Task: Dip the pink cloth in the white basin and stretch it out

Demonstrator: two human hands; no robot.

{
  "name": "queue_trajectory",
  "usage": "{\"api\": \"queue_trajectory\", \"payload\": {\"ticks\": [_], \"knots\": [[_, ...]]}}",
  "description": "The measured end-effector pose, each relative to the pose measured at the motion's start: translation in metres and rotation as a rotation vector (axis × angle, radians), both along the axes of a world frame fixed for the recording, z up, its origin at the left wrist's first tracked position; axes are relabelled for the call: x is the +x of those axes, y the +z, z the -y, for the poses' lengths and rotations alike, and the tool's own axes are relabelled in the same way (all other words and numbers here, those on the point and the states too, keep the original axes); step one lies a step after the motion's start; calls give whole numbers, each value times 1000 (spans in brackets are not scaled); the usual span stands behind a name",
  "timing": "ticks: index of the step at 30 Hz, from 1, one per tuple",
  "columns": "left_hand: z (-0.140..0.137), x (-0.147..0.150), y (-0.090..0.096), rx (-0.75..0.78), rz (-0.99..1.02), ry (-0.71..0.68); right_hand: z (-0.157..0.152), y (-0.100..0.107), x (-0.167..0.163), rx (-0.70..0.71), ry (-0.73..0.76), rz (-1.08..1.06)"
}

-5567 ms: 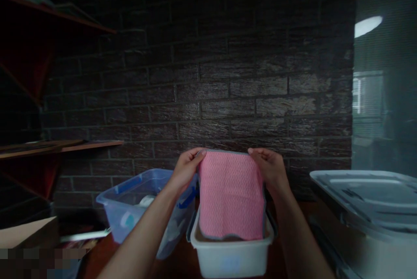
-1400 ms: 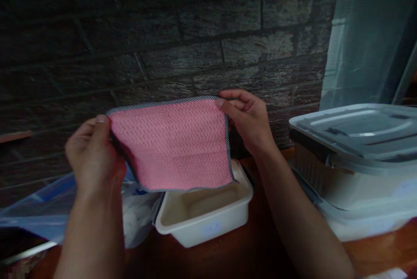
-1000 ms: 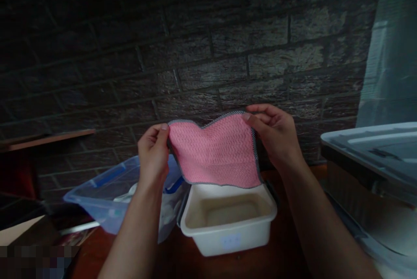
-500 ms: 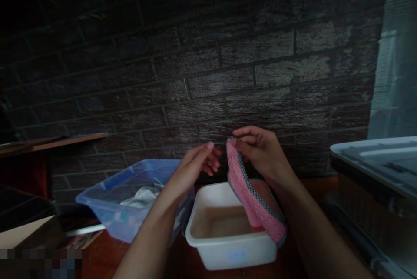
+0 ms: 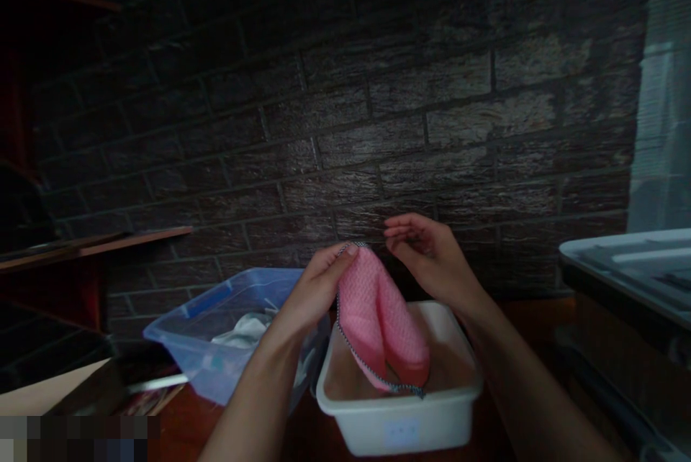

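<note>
A pink textured cloth with a black-and-white checked edge hangs from my left hand, pinched near its upper corner between thumb and fingers. Its lower folds droop into the white plastic basin, which has a small pale label on its front. My right hand is raised just right of the cloth, apart from it, with the fingers loosely curved and the thumb separate; nothing shows in it.
A translucent blue bin with whitish crumpled items stands left of the basin. To the right is a large lidded container. A wooden shelf juts out at left, above a cardboard box. A dark brick wall rises behind.
The cloth has passed from my right hand to my left and hangs further left, its pink face turned toward me. My right hand has let go of it.
</note>
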State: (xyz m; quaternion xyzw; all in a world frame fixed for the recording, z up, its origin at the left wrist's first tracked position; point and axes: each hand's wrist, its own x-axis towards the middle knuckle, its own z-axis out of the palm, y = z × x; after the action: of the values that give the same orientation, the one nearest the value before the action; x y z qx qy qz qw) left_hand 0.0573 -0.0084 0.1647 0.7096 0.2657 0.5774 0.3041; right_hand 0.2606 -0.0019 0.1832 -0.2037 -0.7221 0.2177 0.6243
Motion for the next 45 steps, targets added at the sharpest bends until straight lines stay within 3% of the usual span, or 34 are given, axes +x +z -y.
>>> {"api": "queue_trajectory", "payload": {"ticks": [2,6,12,15,19,23,28,31,36,45], "knots": [[-2,-7,0,0,12,-23,-7,-2,4,-21,71,99],[-5,-15,3,32,48,-79,-15,-9,0,-193,342,278],[-10,-21,7,147,78,45,-17,-15,3,-328,462,522],[-15,-30,9,167,206,157,-19,-15,14,-355,405,523],[-17,-40,12,207,343,222,-26,-12,25,-332,294,359],[-17,-43,15,229,421,261,-32,-5,27,-272,207,-74],[-25,-47,16,244,459,296,-30,4,29,-219,287,-463],[-25,-49,17,183,455,214,-28,6,30,-204,293,-562],[-16,-47,20,101,380,21,-23,8,32,-146,159,-700],[-17,-44,16,225,429,289,-25,7,41,-127,68,-672]]}}
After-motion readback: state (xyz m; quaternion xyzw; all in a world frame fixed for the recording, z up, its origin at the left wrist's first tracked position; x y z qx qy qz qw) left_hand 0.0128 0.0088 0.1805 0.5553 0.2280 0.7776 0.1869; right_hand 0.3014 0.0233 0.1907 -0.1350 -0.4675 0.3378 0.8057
